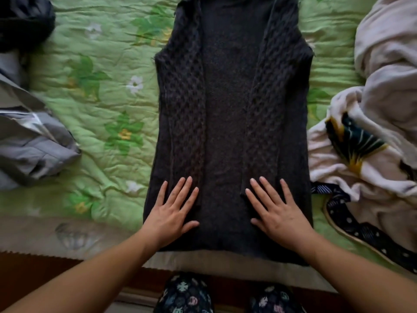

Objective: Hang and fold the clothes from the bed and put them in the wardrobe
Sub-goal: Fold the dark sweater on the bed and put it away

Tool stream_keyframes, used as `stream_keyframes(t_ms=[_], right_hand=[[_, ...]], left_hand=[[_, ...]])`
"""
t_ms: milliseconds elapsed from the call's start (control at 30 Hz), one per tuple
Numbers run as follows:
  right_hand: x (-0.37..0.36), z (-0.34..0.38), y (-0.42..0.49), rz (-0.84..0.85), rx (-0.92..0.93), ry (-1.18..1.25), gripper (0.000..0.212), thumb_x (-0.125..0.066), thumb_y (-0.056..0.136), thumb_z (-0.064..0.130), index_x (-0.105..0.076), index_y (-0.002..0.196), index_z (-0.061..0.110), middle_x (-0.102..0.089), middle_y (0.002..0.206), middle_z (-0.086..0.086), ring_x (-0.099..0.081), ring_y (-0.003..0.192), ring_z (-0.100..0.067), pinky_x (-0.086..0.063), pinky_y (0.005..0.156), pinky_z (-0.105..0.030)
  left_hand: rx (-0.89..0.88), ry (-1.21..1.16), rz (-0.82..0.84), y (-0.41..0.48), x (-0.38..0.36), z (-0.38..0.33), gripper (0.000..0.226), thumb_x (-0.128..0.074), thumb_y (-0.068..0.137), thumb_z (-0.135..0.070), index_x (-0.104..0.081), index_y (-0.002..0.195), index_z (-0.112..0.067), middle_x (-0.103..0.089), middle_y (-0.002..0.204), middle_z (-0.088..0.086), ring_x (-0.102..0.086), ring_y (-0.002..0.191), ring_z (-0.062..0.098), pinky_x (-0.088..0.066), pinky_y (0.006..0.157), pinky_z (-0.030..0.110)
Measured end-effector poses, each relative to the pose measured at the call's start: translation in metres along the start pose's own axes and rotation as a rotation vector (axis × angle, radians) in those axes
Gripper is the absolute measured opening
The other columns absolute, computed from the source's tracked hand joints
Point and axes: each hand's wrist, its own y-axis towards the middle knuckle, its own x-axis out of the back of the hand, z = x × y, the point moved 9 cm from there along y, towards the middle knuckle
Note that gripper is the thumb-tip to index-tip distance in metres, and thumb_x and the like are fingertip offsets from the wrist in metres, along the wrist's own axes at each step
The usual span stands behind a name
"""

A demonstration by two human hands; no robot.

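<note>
Green quilted bedding (97, 105), printed with leaves and small flowers, covers the bed. Spread lengthwise on it, a dark knit cardigan (230, 114) lies flat, its two cabled front panels folded in over the plain middle. Left hand (171, 213) and right hand (276, 211) press palms-down on its near hem, fingers straight and spread, gripping nothing. Beyond the left hand sits a grey crumpled garment (33, 145); beyond the right, a pale rumpled blanket (381, 91) and a dotted dark cloth (361, 231).
</note>
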Motion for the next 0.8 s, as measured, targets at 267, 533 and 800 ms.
stream_keyframes(t_ms=[267, 533, 800], right_hand=[[-0.034, 0.024, -0.064, 0.101, 0.090, -0.018, 0.079, -0.048, 0.080, 0.031, -0.034, 0.154, 0.009, -0.021, 0.163, -0.021, -0.023, 0.150, -0.039, -0.022, 0.111, -0.072], [-0.005, 0.006, -0.061, 0.042, 0.092, -0.043, 0.038, -0.048, 0.080, 0.021, -0.061, 0.115, 0.012, -0.054, 0.096, -0.011, -0.051, 0.080, -0.033, -0.039, 0.062, -0.044], [-0.027, -0.001, -0.090, 0.199, 0.147, -0.050, 0.093, -0.083, 0.063, 0.021, -0.046, 0.147, 0.009, -0.055, 0.131, -0.025, -0.055, 0.116, -0.046, -0.044, 0.091, -0.067]], left_hand=[[-0.113, 0.038, 0.019, -0.053, -0.019, -0.002, 0.113, -0.079, 0.059, -0.033, -0.025, 0.157, -0.022, -0.016, 0.164, 0.020, -0.016, 0.152, 0.035, -0.022, 0.110, 0.072], [-0.345, 0.254, 0.124, -0.067, -0.029, 0.032, 0.123, -0.086, 0.059, -0.051, -0.018, 0.158, -0.028, -0.042, 0.147, 0.022, -0.041, 0.138, 0.039, -0.020, 0.109, 0.074], [-0.391, 0.238, 0.106, -0.065, -0.020, 0.037, 0.072, -0.080, 0.072, -0.030, -0.049, 0.136, -0.020, -0.052, 0.142, 0.023, -0.042, 0.138, 0.042, -0.027, 0.110, 0.066]])
